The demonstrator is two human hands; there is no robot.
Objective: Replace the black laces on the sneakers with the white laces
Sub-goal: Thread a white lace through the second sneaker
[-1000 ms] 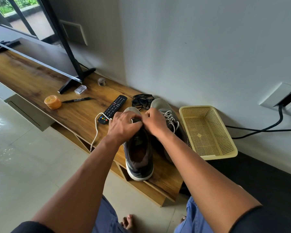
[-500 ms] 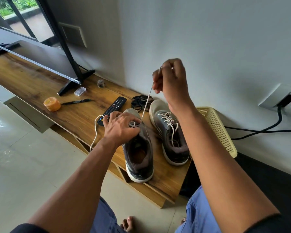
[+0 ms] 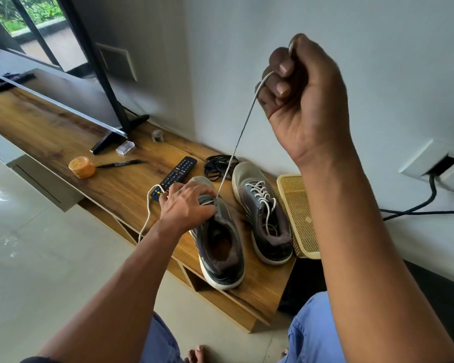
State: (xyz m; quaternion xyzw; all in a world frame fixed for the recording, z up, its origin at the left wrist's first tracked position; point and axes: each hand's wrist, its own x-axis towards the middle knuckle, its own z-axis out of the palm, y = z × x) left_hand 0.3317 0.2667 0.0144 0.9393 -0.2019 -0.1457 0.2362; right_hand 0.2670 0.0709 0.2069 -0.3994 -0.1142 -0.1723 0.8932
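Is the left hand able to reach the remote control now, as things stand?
Probably yes. The left hand presses the left sneaker right beside the remote control, nothing between them, but letting go would free the sneaker.

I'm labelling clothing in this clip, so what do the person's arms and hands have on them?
Both forearms are bare, and the left hand and right hand wear no gloves, rings or watch that I can see. A dark sleeve edge shows on the left upper arm at the bottom of the frame. Short, unpainted nails show on the right hand.
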